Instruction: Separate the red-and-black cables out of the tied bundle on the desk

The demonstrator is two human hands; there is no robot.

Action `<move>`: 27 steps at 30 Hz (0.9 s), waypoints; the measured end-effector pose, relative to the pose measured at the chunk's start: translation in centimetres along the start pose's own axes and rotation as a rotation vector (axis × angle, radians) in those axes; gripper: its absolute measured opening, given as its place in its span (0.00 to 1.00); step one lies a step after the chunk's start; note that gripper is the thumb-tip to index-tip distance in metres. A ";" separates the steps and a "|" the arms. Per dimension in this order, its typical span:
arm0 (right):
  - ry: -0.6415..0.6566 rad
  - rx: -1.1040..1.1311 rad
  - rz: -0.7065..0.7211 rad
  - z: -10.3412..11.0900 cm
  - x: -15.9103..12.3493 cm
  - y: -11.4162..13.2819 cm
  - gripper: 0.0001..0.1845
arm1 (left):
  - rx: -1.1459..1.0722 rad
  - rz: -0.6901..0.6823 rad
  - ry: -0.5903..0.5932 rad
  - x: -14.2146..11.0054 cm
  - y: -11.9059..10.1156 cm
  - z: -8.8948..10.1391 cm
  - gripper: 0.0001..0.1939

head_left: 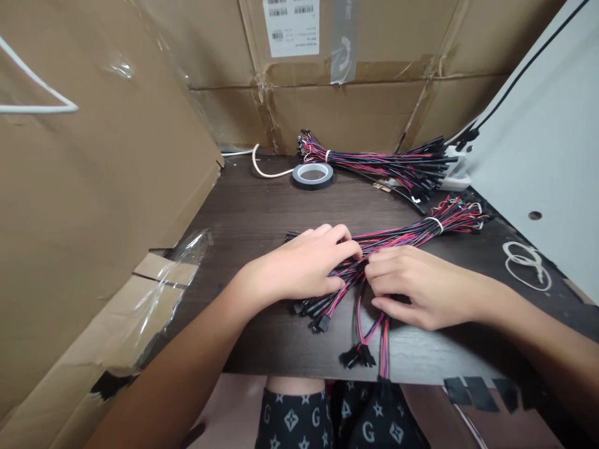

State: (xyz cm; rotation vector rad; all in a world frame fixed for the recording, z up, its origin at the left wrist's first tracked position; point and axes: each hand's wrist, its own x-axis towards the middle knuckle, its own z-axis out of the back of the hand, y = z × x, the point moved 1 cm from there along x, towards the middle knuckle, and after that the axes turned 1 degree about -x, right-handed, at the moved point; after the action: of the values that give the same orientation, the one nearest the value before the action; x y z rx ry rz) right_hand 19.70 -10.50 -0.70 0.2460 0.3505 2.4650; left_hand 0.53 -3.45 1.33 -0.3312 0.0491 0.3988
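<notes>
1. The bench [262, 212] is a dark wood-grain top, walled in by cardboard: a large sheet [93, 187] leans along the left, and boxes [355, 93] stand across the back, one with a white label [291, 25].
2. A white panel [543, 156] closes off the right side.
3. The left hand [304, 265] lies palm-down over a wire bundle [402, 234] in the middle of the bench, its grip closed loosely on the strands.
4. The right hand [416, 284] pinches the same bundle just beside it, grip clamped on a few wires.
5. The bundle's black connectors [358, 357] hang at the near edge; a white tie binds its far end.
6. A second bundle [384, 163] lies at the back, a tape roll [312, 175] just beside it.
7. White loops [526, 259] rest on the right.
</notes>
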 end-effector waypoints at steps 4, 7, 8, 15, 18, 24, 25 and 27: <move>0.040 0.019 -0.001 -0.1 -0.1 0.0 0.14 | -0.008 0.001 0.000 0.0 0.0 0.1 0.16; 0.068 0.027 -0.015 -0.2 -0.1 0.1 0.14 | -0.020 0.006 0.002 0.1 -0.1 0.1 0.15; 0.071 0.031 -0.020 -0.2 -0.1 0.1 0.14 | -0.022 0.008 0.005 0.2 -0.1 0.1 0.15; -0.045 0.165 -0.013 0.4 -0.2 -0.2 0.15 | -0.026 -0.002 0.002 0.0 0.0 0.1 0.15; -0.140 0.221 -0.049 1.0 -0.2 -0.5 0.15 | -0.026 -0.005 0.002 0.0 0.1 0.0 0.15; -0.317 0.362 -0.182 1.7 -0.4 -0.7 0.17 | -0.010 -0.008 0.000 0.0 0.0 0.1 0.15; -0.356 0.416 -0.231 1.8 -0.5 -0.7 0.17 | -0.005 -0.004 0.004 0.0 0.0 0.1 0.15; -0.477 0.538 -0.342 1.9 -0.8 -0.8 0.18 | 0.007 0.005 0.013 0.1 -0.1 0.2 0.16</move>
State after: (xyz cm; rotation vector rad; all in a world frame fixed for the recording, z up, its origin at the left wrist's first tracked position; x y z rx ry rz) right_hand 21.21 -10.03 0.76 0.8980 0.7660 1.8604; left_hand 0.62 -3.46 1.52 -0.3267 0.0642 0.4009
